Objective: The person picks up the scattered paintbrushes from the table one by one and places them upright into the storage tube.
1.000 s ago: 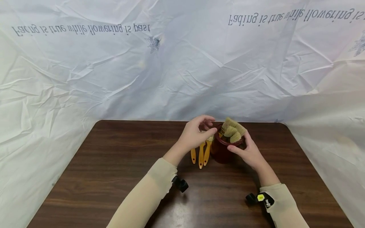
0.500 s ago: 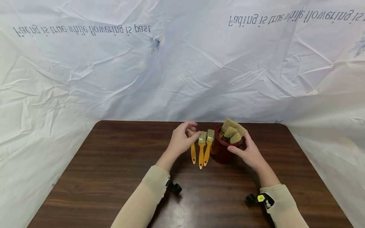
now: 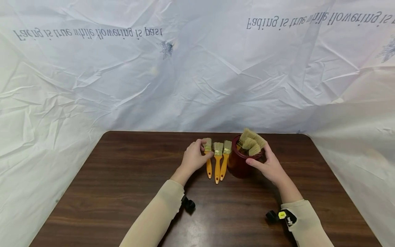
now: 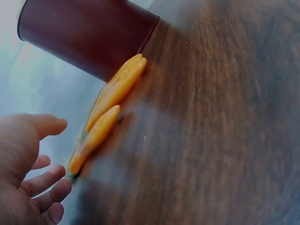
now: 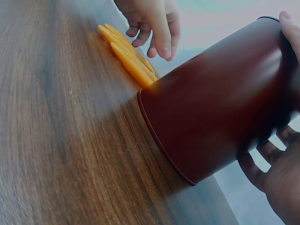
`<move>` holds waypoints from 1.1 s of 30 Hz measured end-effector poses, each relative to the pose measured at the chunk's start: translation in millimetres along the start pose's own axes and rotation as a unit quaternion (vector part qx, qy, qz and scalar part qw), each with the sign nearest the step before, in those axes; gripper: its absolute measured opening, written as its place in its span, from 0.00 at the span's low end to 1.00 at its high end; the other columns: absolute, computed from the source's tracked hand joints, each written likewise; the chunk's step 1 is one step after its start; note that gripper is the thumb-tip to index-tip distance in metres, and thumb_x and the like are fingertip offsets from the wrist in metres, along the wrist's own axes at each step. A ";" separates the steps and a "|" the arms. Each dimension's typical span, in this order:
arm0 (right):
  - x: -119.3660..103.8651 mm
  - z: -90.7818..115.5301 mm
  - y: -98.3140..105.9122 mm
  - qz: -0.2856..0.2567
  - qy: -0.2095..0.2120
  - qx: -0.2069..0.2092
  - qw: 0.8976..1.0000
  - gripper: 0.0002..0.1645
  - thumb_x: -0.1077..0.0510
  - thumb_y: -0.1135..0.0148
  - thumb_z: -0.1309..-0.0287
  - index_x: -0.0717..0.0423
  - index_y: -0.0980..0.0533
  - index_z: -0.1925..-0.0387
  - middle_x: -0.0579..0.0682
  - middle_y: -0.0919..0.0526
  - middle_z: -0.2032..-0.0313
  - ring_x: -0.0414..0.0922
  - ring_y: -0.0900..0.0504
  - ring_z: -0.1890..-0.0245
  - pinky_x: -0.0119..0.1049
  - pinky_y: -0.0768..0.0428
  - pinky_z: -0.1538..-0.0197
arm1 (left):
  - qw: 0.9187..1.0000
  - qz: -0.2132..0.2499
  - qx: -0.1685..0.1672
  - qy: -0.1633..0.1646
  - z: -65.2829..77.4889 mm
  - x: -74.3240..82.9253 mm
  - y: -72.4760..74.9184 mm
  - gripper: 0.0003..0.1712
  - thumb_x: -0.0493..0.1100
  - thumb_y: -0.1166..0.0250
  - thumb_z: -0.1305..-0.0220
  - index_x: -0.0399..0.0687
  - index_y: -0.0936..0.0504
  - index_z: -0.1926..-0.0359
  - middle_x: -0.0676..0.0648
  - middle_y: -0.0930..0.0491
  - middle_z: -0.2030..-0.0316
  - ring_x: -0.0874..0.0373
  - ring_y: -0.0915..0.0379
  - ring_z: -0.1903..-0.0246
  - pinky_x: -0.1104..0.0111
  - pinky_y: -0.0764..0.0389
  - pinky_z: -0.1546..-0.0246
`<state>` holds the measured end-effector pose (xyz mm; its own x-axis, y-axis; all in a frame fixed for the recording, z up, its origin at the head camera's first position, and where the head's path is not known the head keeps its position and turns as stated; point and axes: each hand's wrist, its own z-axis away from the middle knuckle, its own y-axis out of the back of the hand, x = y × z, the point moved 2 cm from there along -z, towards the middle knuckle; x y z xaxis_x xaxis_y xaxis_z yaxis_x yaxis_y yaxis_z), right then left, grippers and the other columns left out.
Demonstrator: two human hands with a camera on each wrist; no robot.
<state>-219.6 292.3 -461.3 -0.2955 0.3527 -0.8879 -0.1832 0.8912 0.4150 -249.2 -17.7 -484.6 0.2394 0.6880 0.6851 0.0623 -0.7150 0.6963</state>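
Observation:
Three paintbrushes with yellow handles and pale bristles lie side by side on the table: a left paintbrush (image 3: 208, 168), a middle paintbrush (image 3: 217, 164) and a right paintbrush (image 3: 225, 161). My left hand (image 3: 193, 157) is at the left paintbrush's bristle end, thumb and fingers apart; in the left wrist view the same hand (image 4: 21, 164) shows its spread fingers close to the handles. A dark red canister (image 3: 240, 166) stands upright to their right, holding several brushes (image 3: 251, 142) bristles up. My right hand (image 3: 271, 166) grips the canister near its rim, thumb in front, fingers around the far side.
The brown wooden table (image 3: 123, 192) ends at the back against a wrinkled white sheet (image 3: 185, 85) with mirrored lettering. A black wrist camera (image 3: 189, 205) sits at my left sleeve, another wrist camera (image 3: 273, 216) at my right.
My left hand has drawn back from the canister, moving left and then slightly down to the left paintbrush. My right hand and the canister have stayed in place.

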 end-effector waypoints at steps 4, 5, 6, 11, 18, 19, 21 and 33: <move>-0.1 -0.3 -0.4 0.002 0.001 -0.001 1.000 0.54 0.58 0.30 0.26 0.42 0.50 0.12 0.58 0.35 0.23 0.57 0.33 0.26 0.55 0.30 0.31 | 1.000 -0.019 -0.003 0.008 0.4 -2.8 -3.3 0.33 0.54 0.23 0.29 0.42 0.21 0.32 0.46 0.19 0.55 0.51 0.23 0.59 0.54 0.19 0.56; -0.2 -0.3 -0.5 0.002 0.002 -0.001 1.000 0.54 0.58 0.30 0.26 0.42 0.50 0.12 0.59 0.35 0.23 0.57 0.33 0.26 0.57 0.30 0.31 | 1.000 -0.025 -0.003 0.010 0.7 -3.2 -3.6 0.33 0.54 0.22 0.30 0.42 0.21 0.33 0.45 0.19 0.55 0.50 0.22 0.58 0.53 0.19 0.56; -0.1 -0.5 -0.6 0.001 0.002 -0.001 1.000 0.54 0.58 0.30 0.26 0.43 0.51 0.12 0.59 0.35 0.23 0.57 0.33 0.26 0.60 0.31 0.31 | 0.999 -0.031 -0.005 0.013 1.0 -3.7 -4.0 0.34 0.54 0.22 0.30 0.42 0.21 0.32 0.45 0.19 0.55 0.50 0.22 0.57 0.53 0.19 0.55; -0.8 -0.6 -1.0 -0.006 0.004 -0.002 1.000 0.54 0.58 0.29 0.26 0.44 0.51 0.12 0.61 0.36 0.23 0.60 0.34 0.26 0.69 0.34 0.30 | 0.998 -0.044 -0.012 0.037 2.4 -5.2 -1.6 0.33 0.50 0.21 0.31 0.43 0.21 0.32 0.45 0.18 0.54 0.49 0.20 0.56 0.51 0.17 0.53; -0.6 -0.8 -1.1 -0.016 0.002 -0.002 1.000 0.55 0.59 0.29 0.26 0.41 0.51 0.11 0.61 0.37 0.22 0.61 0.35 0.25 0.70 0.35 0.29 | 0.998 -0.056 -0.004 0.039 5.9 -13.1 9.4 0.25 0.39 0.24 0.33 0.41 0.17 0.37 0.45 0.18 0.59 0.51 0.23 0.62 0.54 0.20 0.60; -0.4 -0.9 -1.0 -0.016 0.002 -0.002 1.000 0.55 0.59 0.29 0.26 0.41 0.51 0.11 0.61 0.37 0.22 0.61 0.35 0.25 0.70 0.35 0.29 | 0.998 -0.058 -0.002 0.035 6.7 -14.1 10.9 0.25 0.38 0.25 0.34 0.40 0.17 0.37 0.45 0.18 0.59 0.51 0.22 0.63 0.54 0.20 0.61; 0.0 -1.1 -0.9 -0.014 0.003 -0.002 1.000 0.54 0.59 0.29 0.26 0.42 0.51 0.12 0.61 0.37 0.22 0.61 0.35 0.25 0.69 0.35 0.29 | 0.998 -0.062 0.002 0.033 8.1 -15.7 13.5 0.24 0.37 0.25 0.34 0.41 0.16 0.38 0.44 0.17 0.59 0.50 0.21 0.63 0.54 0.20 0.61; 0.1 0.8 -0.8 -0.017 -0.005 -0.002 1.000 0.55 0.58 0.29 0.26 0.45 0.52 0.11 0.63 0.38 0.22 0.63 0.36 0.24 0.71 0.36 0.29 | 0.995 -0.091 0.007 0.034 10.4 -20.2 12.5 0.20 0.42 0.23 0.29 0.40 0.13 0.40 0.45 0.16 0.60 0.50 0.18 0.60 0.54 0.16 0.58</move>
<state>-218.7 291.9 -461.8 -0.2798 0.3246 -0.9035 -0.1964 0.9018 0.3849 -243.1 -41.8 -492.0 0.1577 0.8126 0.5611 0.1118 -0.5792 0.8075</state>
